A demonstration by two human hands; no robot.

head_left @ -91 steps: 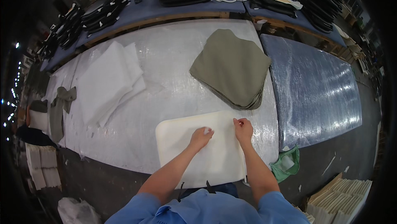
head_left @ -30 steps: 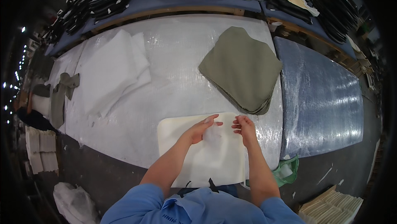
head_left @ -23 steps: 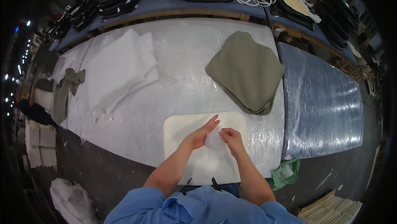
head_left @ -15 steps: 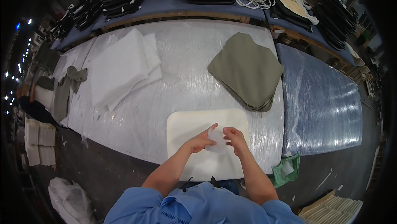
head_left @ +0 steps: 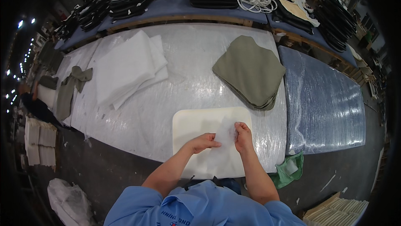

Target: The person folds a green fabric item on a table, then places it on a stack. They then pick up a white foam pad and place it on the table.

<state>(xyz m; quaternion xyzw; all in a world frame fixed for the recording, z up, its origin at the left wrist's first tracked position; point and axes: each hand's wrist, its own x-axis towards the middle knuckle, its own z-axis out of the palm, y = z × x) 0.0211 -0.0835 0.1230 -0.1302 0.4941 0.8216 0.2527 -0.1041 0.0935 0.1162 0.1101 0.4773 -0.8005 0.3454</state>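
Note:
A wispy, translucent white sheet (head_left: 226, 132) hangs between my hands; whether it is thin film or wadding I cannot tell. My left hand (head_left: 203, 142) pinches its left side between thumb and fingers. At its upper right, my right hand (head_left: 243, 136) has its fingers closed on the edge. Below them lies a cream foam pad (head_left: 186, 126) with rounded corners, flat at the near edge of the table. Beyond it to the right sits a stack of olive-green fabric pieces (head_left: 250, 71), and at far left a pile of white wadding sheets (head_left: 125, 67).
The film-wrapped table (head_left: 192, 59) adjoins a blue wrapped slab (head_left: 328, 105). A green bag (head_left: 288, 171) hangs at the right edge. Olive fabric strips (head_left: 69, 90) lie at left. Behind, a blue bench (head_left: 175, 7) carries black padded stacks and a white cord coil (head_left: 257, 0).
The white sheet has gone from a small compact piece to a wider, spread one. My right hand has moved up and right, apart from the left, and now grips the edge.

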